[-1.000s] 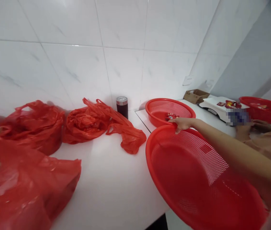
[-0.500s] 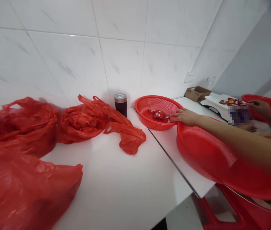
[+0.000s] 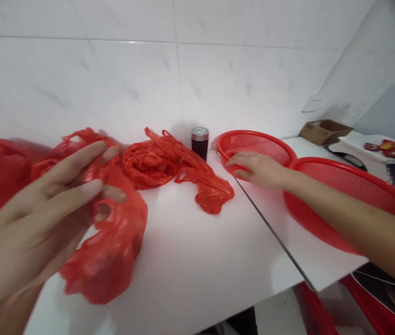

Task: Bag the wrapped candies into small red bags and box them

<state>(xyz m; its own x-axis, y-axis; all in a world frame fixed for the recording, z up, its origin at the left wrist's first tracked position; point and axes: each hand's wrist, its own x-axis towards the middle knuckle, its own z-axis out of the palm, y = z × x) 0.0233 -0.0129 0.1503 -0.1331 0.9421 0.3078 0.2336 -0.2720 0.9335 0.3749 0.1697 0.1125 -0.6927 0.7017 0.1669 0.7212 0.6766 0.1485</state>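
My left hand (image 3: 44,209) is large at the left of the head view, fingers and thumb closed on a crumpled red plastic bag (image 3: 113,260). That bag hangs over the white table. Reaching in from the right edge, my right hand (image 3: 256,168) is at the near rim of a red mesh basket (image 3: 270,144). Its fingers are slightly apart and blurred, with nothing visible in them. The hand hides most of the basket's inside, where only a bit of a red packet shows.
More red bags (image 3: 152,160) lie along the tiled wall, beside a dark tumbler (image 3: 200,144). A second red basket (image 3: 326,204) stands right of the table seam. Behind it are a cardboard box (image 3: 325,132) and a white scale (image 3: 365,139) bearing red packets.
The view has shifted, so the table things appear farther right. My left hand has come fully into view, lifting the bag. My right hand has drawn back from the packets to the near rim.
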